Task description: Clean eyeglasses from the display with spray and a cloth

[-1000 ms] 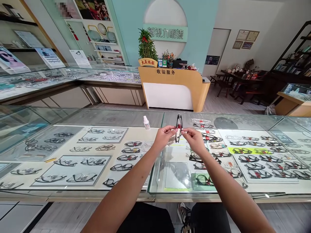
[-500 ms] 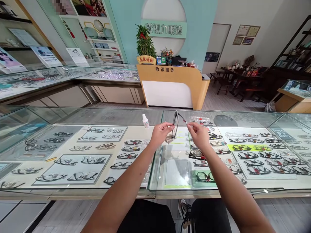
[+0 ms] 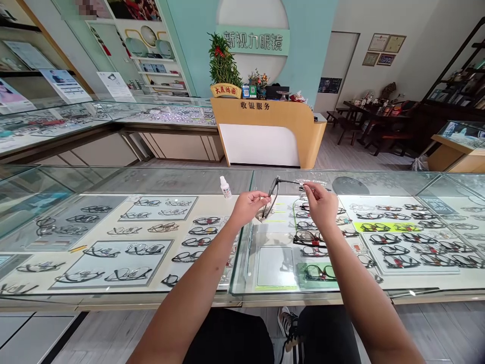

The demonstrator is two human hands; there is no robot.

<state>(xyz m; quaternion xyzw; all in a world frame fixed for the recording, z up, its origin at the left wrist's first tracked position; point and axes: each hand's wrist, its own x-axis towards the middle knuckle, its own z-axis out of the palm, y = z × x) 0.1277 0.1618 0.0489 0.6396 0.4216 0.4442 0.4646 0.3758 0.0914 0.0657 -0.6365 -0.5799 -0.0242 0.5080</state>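
A pair of dark-framed eyeglasses (image 3: 278,180) is held up above the glass counter (image 3: 275,241), between my two hands. My left hand (image 3: 249,207) pinches the front frame at its side, thumb and fingers closed on the rim. On the other side, my right hand (image 3: 320,202) grips the far end of one temple arm, which stretches out nearly level from the hinge. The lenses face sideways, so the front is seen almost edge-on. Just left of my left hand, a small white bottle (image 3: 225,187) stands upright on the counter.
Rows of eyeglasses (image 3: 402,261) lie inside the display case on both sides. A yellow pen-like stick (image 3: 78,248) and a dark round mat (image 3: 350,185) are also at the counter. Beyond it stands a wooden cashier desk (image 3: 314,134) with a leafy plant (image 3: 224,63).
My right hand has moved to the right and slightly up, swinging the temple arm outward from a downward slant to nearly level. My left hand keeps its pinch on the frame.
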